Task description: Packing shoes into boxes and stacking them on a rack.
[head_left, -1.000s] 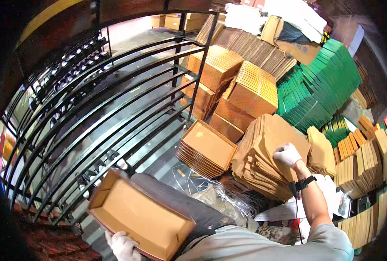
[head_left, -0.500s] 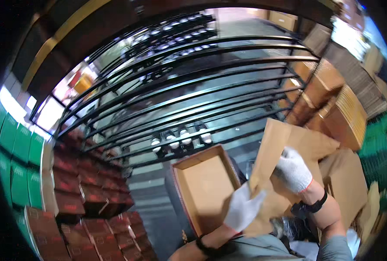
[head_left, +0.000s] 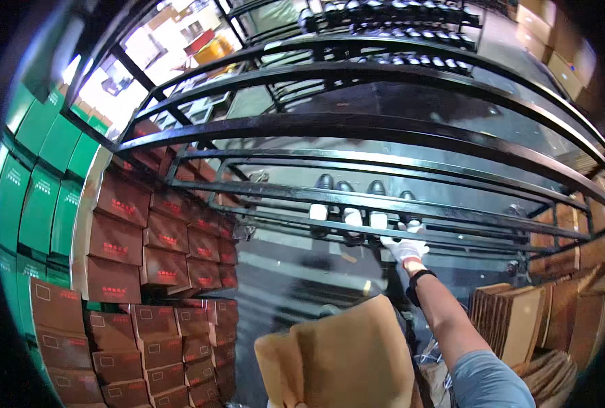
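My right hand [head_left: 408,247], in a white glove, reaches far out to the lower bar of a black metal rack. Its fingers are spread at the rightmost dark shoe [head_left: 408,197]; whether they touch it I cannot tell. Left of it stand several dark shoes with white at their near ends, one white end [head_left: 378,221] right beside my hand. Of my left hand [head_left: 299,405] only a pale glove tip shows at the lower edge, against a creased brown paper sheet [head_left: 357,353], where it seems to pinch the paper. The sheet stands up in front of me and hides what is below.
The black rack [head_left: 357,126] spans the view ahead with long horizontal bars. Stacked brown shoe boxes [head_left: 115,238] and green boxes [head_left: 40,183] fill the left. Flattened cardboard [head_left: 510,313] leans at the right. More shoes [head_left: 411,30] stand on a rack farther back.
My right hand has left the brown paper and stretched forward to the shoes. The view has shifted forward and right. The open box is no longer visible; the paper now covers the lower middle.
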